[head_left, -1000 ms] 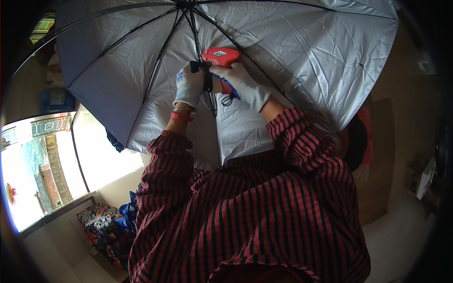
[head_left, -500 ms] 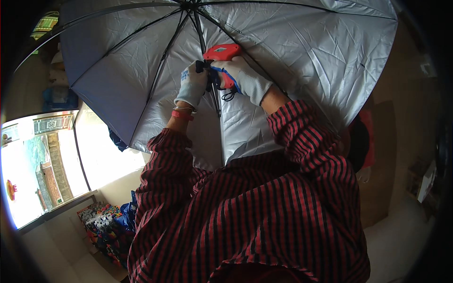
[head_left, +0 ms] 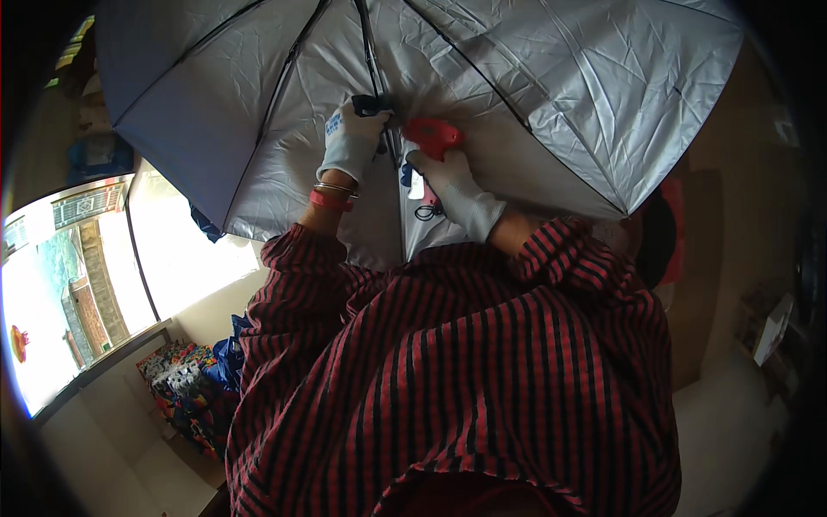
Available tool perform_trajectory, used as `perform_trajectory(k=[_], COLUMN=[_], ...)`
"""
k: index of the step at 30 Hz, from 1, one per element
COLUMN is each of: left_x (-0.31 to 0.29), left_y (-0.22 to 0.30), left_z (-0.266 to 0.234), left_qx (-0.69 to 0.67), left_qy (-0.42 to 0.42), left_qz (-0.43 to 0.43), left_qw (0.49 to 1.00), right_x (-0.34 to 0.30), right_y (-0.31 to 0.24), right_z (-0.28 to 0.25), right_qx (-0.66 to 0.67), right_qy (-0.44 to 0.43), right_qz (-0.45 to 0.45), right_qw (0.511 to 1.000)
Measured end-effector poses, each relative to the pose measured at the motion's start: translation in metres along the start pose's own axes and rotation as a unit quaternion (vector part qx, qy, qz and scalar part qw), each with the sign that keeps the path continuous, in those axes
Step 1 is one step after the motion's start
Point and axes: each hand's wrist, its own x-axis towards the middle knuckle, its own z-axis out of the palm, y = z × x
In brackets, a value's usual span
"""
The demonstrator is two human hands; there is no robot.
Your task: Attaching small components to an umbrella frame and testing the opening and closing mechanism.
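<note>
A large open umbrella spreads in front of me, its silver inner side and dark ribs facing me. My left hand, in a pale knitted glove, is closed at a black piece on the umbrella's rib; its fingers are partly hidden. Just right of it, my right hand, gloved too, grips a red handheld device of a kind I cannot make out. Below that hand hangs a black cord loop. The device stands a little apart from the left hand.
At the left, a bright window lies beyond the canopy's edge. Below it sits a heap of colourful patterned cloth. Behind the umbrella at the right are a red and black item and a small shelf.
My right hand has drawn the red device down and right, away from the left hand. The umbrella has shifted upward in view, taking its hub out of sight. The left hand keeps its hold.
</note>
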Motion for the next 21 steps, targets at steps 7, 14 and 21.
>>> perform_trajectory(k=[7, 14, 21], left_x=[-0.001, -0.003, 0.004], left_y=[-0.030, -0.017, -0.019], left_z=[0.008, 0.008, 0.001], left_qx=[0.078, 0.123, 0.047], left_qy=[-0.035, -0.047, -0.096], left_qz=[0.006, -0.012, -0.055], left_qw=[0.996, 0.991, 0.993], right_x=[-0.035, -0.032, -0.037], right_y=[0.021, 0.036, 0.026], right_z=[0.021, 0.021, 0.024], right_qx=[-0.014, 0.001, -0.019], right_qy=[0.021, -0.018, -0.007], right_qz=[0.063, 0.053, 0.056], right_qw=[0.998, 0.998, 0.998])
